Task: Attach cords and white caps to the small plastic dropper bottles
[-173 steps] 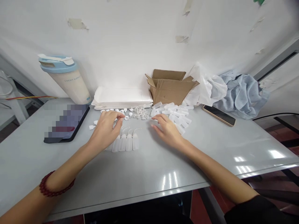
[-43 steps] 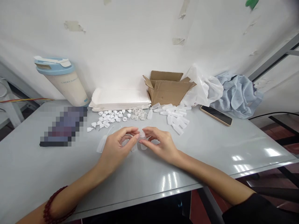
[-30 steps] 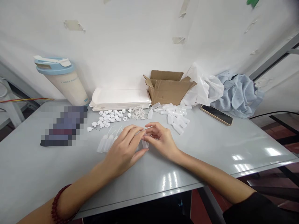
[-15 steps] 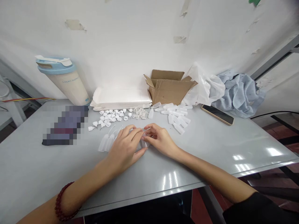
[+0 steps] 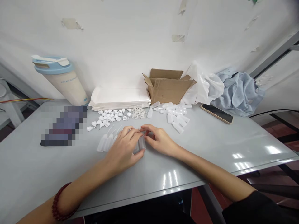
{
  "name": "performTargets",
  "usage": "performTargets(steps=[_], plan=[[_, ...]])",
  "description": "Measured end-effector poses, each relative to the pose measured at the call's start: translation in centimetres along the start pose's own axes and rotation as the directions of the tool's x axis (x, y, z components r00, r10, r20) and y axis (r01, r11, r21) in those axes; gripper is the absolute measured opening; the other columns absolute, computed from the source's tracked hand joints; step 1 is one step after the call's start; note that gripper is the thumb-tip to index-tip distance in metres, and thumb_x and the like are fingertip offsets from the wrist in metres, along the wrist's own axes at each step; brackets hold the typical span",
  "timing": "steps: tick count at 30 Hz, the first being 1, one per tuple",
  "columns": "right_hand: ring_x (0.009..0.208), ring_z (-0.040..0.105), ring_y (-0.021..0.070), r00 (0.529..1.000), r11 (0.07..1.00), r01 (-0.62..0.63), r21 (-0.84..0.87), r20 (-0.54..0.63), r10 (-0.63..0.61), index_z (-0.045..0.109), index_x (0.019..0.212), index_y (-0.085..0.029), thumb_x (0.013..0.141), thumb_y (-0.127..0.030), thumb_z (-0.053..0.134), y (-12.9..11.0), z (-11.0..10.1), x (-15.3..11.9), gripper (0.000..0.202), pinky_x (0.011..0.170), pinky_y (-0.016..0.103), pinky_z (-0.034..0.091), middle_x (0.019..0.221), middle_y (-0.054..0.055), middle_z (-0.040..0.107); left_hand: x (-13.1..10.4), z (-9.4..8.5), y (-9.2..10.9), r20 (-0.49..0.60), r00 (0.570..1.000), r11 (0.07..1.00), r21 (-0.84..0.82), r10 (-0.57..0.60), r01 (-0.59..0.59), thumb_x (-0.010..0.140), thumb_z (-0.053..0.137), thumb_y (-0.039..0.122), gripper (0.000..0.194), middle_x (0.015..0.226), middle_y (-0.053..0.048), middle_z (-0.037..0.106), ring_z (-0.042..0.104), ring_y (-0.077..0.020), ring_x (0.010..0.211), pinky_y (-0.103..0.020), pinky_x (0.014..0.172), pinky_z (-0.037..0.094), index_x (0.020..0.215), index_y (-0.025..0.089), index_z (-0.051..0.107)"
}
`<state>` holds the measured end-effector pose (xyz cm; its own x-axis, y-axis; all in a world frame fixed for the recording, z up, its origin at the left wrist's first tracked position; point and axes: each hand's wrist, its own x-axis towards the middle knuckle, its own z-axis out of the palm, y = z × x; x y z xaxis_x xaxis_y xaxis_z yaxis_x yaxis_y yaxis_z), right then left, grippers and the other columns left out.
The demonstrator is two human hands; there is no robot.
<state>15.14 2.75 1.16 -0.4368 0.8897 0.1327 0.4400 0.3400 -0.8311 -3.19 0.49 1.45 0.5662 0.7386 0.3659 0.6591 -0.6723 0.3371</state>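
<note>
Several translucent plastic bottles lie side by side on the grey table, some with a thin white strip at the neck. My left hand is over the row, its fingers and thumb closed round the bottle at the right end. My right hand curls in from the right at that bottle's neck, fingertips close together; what they pinch is too small to make out. Behind my hands are white caps, a heap of white strips and loose bottles.
At the back stand a tilted tumbler, a stack of white trays, an open cardboard box and a plastic bag. A phone lies beside a blue cloth. A blurred-out dark item is at left.
My right fingertips have shifted slightly left and up to the bottle's neck. The right-end bottle shows more clearly between my hands. The whole view has shifted a little.
</note>
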Motion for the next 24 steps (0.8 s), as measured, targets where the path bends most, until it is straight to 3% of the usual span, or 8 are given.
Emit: performTargets(steps=[10,24], plan=[[0.093,0.064,0.0177,0.998,1.0,0.007,-0.011,0.066,-0.006,0.058,0.112,-0.015,0.077,-0.005,0.055,-0.3,-0.94,-0.05,0.036,0.076,0.032,0.052,0.11,0.01,0.068,0.03,-0.18,0.02,0.0,1.0,1.0,0.002,-0.014,0.014,0.077,0.057,0.017,0.035,0.109,-0.013,0.062,0.048,-0.0312,0.107,-0.048,0.09,0.046,0.111,0.012,0.06],[0.094,0.062,0.018,0.993,1.0,-0.008,-0.006,0.114,0.008,0.056,0.117,-0.014,0.074,-0.005,0.059,-0.05,-0.92,0.01,0.044,0.08,0.034,0.05,0.11,0.01,0.067,0.05,-0.38,-0.12,0.036,0.999,0.999,0.004,-0.04,0.04,0.078,0.056,0.018,0.039,0.11,-0.013,0.061,0.045,-0.0298,0.108,-0.045,0.093,0.044,0.116,0.009,0.058]])
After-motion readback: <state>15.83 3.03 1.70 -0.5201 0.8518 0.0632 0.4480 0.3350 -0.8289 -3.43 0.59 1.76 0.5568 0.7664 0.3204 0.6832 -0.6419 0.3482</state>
